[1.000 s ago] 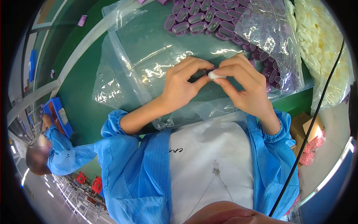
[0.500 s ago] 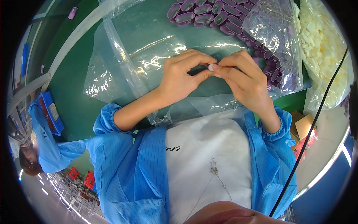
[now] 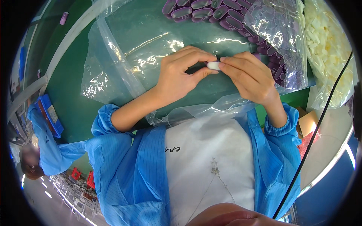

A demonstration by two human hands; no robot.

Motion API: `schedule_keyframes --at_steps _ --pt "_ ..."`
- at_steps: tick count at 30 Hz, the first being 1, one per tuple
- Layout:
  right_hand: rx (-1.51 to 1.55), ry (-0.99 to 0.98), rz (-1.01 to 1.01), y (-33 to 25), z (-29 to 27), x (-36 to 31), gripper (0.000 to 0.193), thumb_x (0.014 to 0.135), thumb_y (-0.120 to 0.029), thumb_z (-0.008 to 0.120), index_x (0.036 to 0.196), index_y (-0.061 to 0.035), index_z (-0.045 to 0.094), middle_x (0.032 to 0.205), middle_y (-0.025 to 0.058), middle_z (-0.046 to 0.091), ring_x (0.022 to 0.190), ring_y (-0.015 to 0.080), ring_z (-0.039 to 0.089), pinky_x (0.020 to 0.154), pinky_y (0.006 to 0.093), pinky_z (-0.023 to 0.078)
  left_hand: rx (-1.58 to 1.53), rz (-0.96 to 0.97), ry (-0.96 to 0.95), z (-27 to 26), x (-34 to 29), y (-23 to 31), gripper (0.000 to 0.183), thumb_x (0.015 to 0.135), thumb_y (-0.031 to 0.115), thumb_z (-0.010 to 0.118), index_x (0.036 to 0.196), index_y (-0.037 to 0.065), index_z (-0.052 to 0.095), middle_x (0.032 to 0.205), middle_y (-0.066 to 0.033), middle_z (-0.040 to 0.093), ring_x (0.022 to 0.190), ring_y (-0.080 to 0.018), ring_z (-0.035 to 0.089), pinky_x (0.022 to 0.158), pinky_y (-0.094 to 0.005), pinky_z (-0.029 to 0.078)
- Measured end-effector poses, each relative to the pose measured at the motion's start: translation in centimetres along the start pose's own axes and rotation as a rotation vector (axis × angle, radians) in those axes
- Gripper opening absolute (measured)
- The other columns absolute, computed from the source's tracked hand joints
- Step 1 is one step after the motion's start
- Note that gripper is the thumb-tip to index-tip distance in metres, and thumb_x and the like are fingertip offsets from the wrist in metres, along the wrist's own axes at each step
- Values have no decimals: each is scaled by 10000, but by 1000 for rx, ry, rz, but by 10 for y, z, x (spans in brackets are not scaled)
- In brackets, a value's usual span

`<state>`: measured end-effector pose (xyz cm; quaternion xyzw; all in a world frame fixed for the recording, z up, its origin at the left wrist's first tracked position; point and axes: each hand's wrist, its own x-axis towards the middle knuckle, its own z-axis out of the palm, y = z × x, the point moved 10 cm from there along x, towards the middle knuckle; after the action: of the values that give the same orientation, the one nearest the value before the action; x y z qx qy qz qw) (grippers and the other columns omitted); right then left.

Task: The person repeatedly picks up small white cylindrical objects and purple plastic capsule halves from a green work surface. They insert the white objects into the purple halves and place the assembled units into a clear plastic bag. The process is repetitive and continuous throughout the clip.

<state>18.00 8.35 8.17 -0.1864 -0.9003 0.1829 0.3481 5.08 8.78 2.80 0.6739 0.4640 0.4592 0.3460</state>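
A small white capsule-shaped piece (image 3: 213, 65) is pinched at the centre of the view, held just above the clear plastic bag (image 3: 124, 49) that is spread flat over the green surface (image 3: 71, 101). It is gripped from both ends: the left hand (image 3: 181, 77) has thumb and forefinger closed on its left end, and the right hand (image 3: 250, 77) has its fingertips closed on the right end. A dark bit seems to be tucked behind the white piece, under the left fingers, but what it is cannot be told. The piece is kept raised and close to the body, seemingly so that both ends can be worked at once with fine control.

Beyond the hands, rows of purple oval caps (image 3: 203, 13) are laid out at the top edge, within easy reach, and more of them are gathered in a second clear bag (image 3: 281, 41) just beside the right hand. Further right, a bag of white pieces (image 3: 328, 49) is heaped against the rim, presumably as stock of the same kind. A black cable (image 3: 316, 132) is seen hanging down the right side. Blue sleeves (image 3: 113, 124) are pushed back at the wrists. At the far left, another person in blue (image 3: 41, 150) is partly seen, well apart.
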Motion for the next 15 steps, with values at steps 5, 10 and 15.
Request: schedule_keyframes --at_steps 5,10,15 --pt "-197 -39 -173 -12 7 -13 418 657 7 700 1062 111 690 1015 197 675 776 278 643 603 322 562 -14 22 -7 0 -1 -1 268 706 8 836 947 33 723 921 -98 740 838 -244 715 700 -310 579" --pt "-152 -50 -132 -10 10 -6 493 639 -20 701 1120 91 688 1006 181 658 782 262 636 602 311 559 8 20 -2 0 -1 2 271 702 -16 824 949 26 722 929 -99 742 855 -246 716 711 -315 579" --pt "-111 -22 -88 -6 9 -8 482 654 -41 704 1124 65 699 1005 167 653 779 249 637 600 305 556 40 47 -17 1 3 7 274 712 -22 820 967 23 728 942 -97 742 857 -238 715 720 -322 577"
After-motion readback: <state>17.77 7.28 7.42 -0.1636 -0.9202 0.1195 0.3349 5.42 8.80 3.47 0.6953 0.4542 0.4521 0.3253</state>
